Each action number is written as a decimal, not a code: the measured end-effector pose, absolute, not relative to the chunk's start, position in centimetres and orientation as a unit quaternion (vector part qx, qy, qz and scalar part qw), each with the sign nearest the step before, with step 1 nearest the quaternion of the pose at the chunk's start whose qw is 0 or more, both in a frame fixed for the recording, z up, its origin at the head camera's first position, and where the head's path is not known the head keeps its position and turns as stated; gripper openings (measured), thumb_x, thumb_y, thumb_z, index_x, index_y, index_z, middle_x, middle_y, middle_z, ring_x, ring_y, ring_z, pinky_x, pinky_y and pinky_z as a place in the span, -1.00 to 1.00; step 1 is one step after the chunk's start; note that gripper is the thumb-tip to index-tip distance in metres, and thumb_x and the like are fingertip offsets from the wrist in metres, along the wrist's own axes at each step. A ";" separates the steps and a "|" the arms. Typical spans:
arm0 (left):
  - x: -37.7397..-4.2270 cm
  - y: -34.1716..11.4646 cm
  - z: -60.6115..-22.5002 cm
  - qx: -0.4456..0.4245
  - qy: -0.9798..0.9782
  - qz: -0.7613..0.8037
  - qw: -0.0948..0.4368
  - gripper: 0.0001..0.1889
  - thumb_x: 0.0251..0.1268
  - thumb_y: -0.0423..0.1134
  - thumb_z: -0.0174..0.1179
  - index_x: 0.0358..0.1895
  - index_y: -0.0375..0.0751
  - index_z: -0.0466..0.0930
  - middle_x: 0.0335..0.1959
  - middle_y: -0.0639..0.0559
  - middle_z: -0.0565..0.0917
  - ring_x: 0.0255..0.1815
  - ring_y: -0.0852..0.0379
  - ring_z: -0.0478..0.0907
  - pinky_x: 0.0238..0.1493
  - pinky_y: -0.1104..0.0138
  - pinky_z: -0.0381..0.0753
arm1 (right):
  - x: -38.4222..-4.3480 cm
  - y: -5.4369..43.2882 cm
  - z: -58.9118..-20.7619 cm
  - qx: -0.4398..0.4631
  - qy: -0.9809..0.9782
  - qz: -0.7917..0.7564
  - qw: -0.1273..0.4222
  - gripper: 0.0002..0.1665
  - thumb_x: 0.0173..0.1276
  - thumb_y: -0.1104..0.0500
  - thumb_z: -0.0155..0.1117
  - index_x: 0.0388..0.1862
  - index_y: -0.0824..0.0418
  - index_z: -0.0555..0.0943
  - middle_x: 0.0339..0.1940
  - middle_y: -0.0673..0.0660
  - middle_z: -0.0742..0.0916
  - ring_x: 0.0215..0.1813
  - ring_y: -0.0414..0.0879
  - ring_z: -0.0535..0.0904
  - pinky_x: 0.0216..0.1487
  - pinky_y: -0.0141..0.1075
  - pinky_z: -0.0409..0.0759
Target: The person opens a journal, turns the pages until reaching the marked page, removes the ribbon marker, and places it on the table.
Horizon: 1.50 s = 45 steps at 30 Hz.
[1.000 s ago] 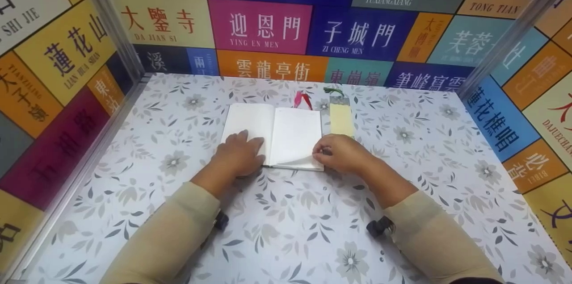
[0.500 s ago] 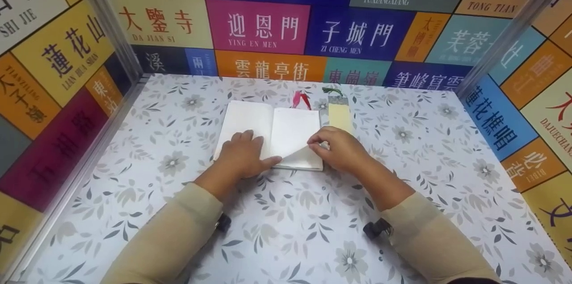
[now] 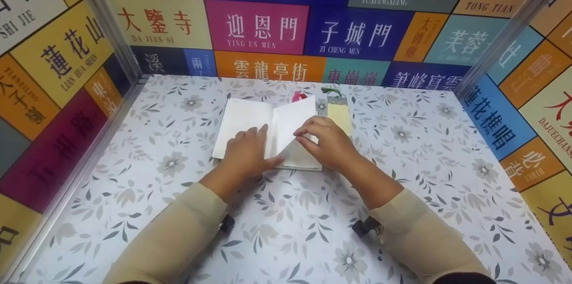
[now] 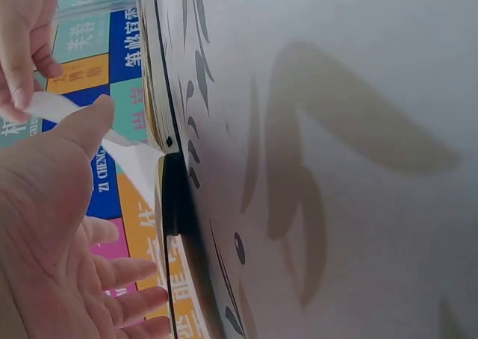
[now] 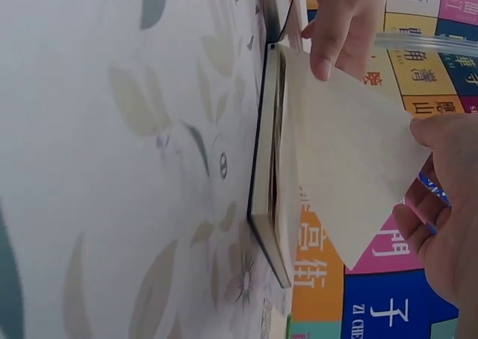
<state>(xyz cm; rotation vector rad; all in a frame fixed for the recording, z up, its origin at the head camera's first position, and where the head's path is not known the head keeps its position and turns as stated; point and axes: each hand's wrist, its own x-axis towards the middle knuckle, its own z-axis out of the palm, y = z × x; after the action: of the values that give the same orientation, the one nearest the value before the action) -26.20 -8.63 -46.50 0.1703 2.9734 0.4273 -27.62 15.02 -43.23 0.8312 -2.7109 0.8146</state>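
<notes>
Book (image 3: 243, 114) lies spread near the centre of the head frame, on the floral tabletop (image 3: 286, 244). Step in hand, as judged: turning one leaf from right to left.

Right hand (image 3: 330, 143), right of centre: pinches the lower free corner of the raised leaf (image 3: 292, 116) between thumb and fingertips. Right wrist view shows the leaf standing up from the block, its other free corner unheld. It looks like a single sheet.

Left hand (image 3: 246, 152), left of centre: grasps nothing; fingers extended over the lower part of the left page, thumb stretched toward the fold. In the right wrist view that thumb overlaps the leaf close to the fold; whether it presses there, cannot tell.

Beyond the book, upper centre: pink and red ribbons (image 3: 300, 96). Upper right of the book: yellow strip (image 3: 338, 116) with green tassel (image 3: 331, 91), partly behind the right hand.

Method notes: keep the pinch light and carry the corner in a low arc leftward, so the paper bends without creasing. Left thumb should clear the leaf's path while the fingers steady the page. Likely fault: the loose upper corner folding under; smooth outward from the fold.
</notes>
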 end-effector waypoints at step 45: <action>-26.4 -11.2 -46.5 0.044 0.989 0.127 -0.061 0.15 0.30 -0.01 0.50 0.80 0.19 -0.13 0.85 -0.06 -0.22 0.84 -0.28 -0.20 0.72 -0.33 0.07 | -29.5 18.8 -46.5 0.230 -0.944 0.193 -0.136 -0.09 0.39 -0.31 0.46 0.65 -0.14 0.42 0.76 -0.05 0.37 0.80 0.08 0.18 0.80 0.12 0.14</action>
<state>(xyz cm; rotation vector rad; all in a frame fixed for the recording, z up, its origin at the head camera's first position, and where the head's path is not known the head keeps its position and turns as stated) -26.45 -11.22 -46.47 0.1443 3.2342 0.4169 -29.52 18.75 -46.46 0.7940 -3.2536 0.6657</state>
